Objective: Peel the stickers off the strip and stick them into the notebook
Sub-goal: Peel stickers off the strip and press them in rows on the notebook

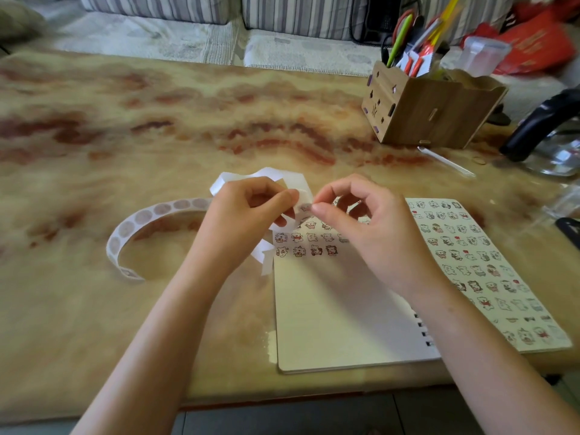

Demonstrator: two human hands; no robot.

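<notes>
A long white sticker strip [138,219] curls over the marble table, its round stickers facing outward on the left loop. My left hand [251,211] grips the strip near its emptied end, above the notebook's top left corner. My right hand [354,215] pinches a small sticker [305,207] at the strip between thumb and forefinger. The open spiral notebook [332,312] lies under both hands; its left page carries a few rows of cartoon stickers at the top, and its right page [489,274] is covered with them.
A wooden pen holder [430,111] with pens and scissors stands at the back right. A black-handled glass kettle [549,136] sits at the right edge. A thin white stick [445,160] lies in front of the holder. A striped sofa runs behind the table.
</notes>
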